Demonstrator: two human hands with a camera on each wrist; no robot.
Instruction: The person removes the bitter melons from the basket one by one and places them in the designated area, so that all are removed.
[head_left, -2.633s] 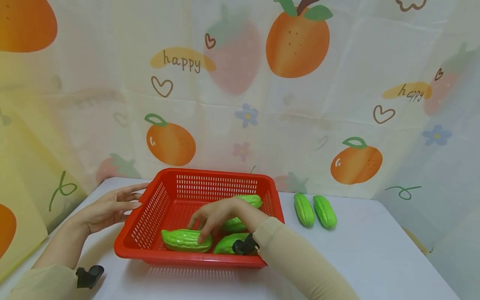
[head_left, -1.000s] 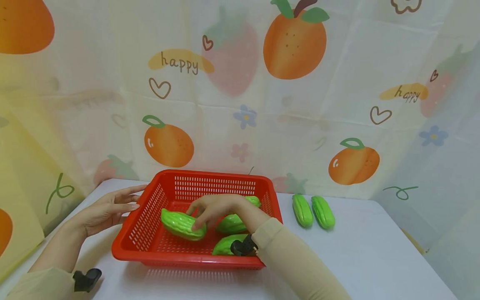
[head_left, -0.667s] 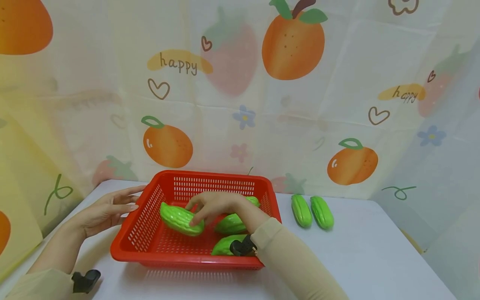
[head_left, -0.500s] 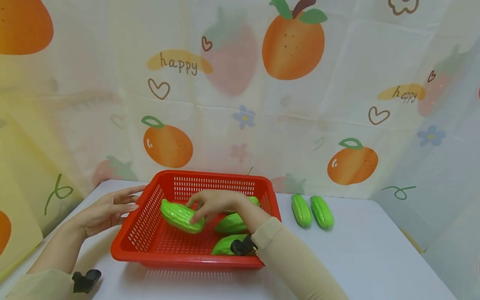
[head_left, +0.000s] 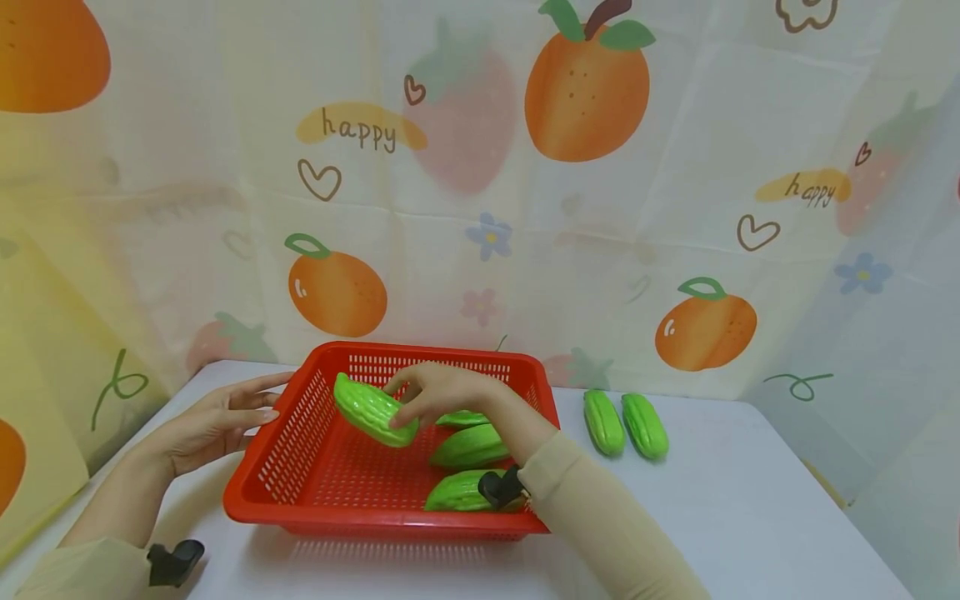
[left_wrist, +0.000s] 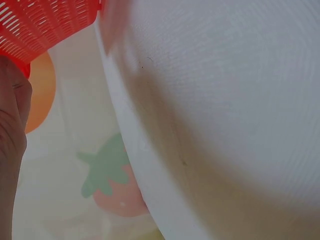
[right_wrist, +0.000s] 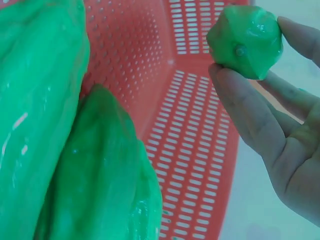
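Observation:
My right hand (head_left: pixel 442 400) pinches a green bitter melon (head_left: pixel 371 410) between thumb and fingers, over the left half of the red basket (head_left: pixel 401 521). It hangs tilted, left end higher, clear of the basket floor. In the right wrist view, the end of this bitter melon (right_wrist: pixel 245 42) faces the camera. Three more lie in the basket's right half: a back bitter melon (head_left: pixel 461 418), a middle bitter melon (head_left: pixel 468 447) and a front bitter melon (head_left: pixel 461 492), partly hidden by my right arm. My left hand (head_left: pixel 213 421) touches the basket's left rim from outside, fingers fairly straight.
Two more green melons, a left one (head_left: pixel 603 423) and a right one (head_left: pixel 645 427), lie side by side on the white table (head_left: pixel 712 517), right of the basket. A fruit-printed cloth (head_left: pixel 562 275) hangs behind the table.
The bitter melon in my right hand has risen from the basket's front left floor, tilted, and moved back and slightly right. My left hand has stayed at the rim.

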